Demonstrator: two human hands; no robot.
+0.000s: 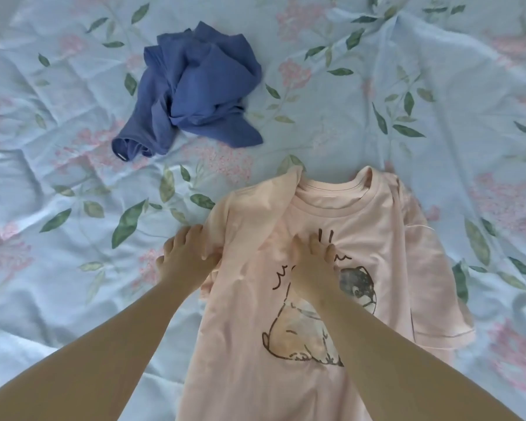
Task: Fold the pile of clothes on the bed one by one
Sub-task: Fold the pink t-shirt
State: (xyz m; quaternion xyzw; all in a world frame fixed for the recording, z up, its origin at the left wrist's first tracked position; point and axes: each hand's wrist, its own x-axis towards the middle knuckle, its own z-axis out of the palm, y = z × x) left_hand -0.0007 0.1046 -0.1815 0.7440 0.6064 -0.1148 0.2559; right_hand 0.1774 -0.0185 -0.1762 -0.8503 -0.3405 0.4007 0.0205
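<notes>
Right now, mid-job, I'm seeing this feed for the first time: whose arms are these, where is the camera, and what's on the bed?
There is no machine: these are a person's two bare arms, filmed by one camera worn on the head, looking down. On the floral bed sheet lies a pink T-shirt, spread front up, the side nearest the left hand folded inward. The right hand presses on its chest print. The left hand rests at the shirt's edge; whether it pinches the cloth is unclear. Farther away, a crumpled blue garment lies untouched.
</notes>
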